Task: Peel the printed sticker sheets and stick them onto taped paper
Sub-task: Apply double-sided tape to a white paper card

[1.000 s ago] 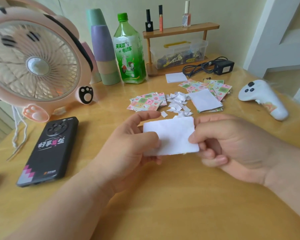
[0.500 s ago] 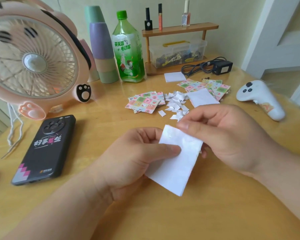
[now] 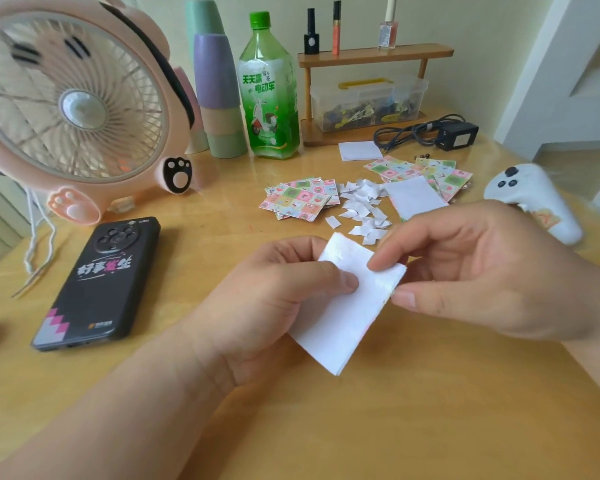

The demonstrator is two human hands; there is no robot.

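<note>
Our left hand (image 3: 267, 299) pinched the sticker sheet (image 3: 343, 313) by its left edge, thumb on top, white backing upward, above the table (image 3: 395, 427). Our right hand (image 3: 482, 271) pinched the sheet's upper right corner between forefinger and thumb, where a coloured edge showed. We judged this to be the start of a peel.

Hazards:
- A shallow nail purchase could tear off only a fragment, as the white backing scraps (image 3: 361, 206) beyond suggested.
- A hard pull could crease the printed layer.
- The fan (image 3: 73, 105), if running (we could not tell), could scatter the scraps and the printed sheets (image 3: 298, 199) beside them.
</note>
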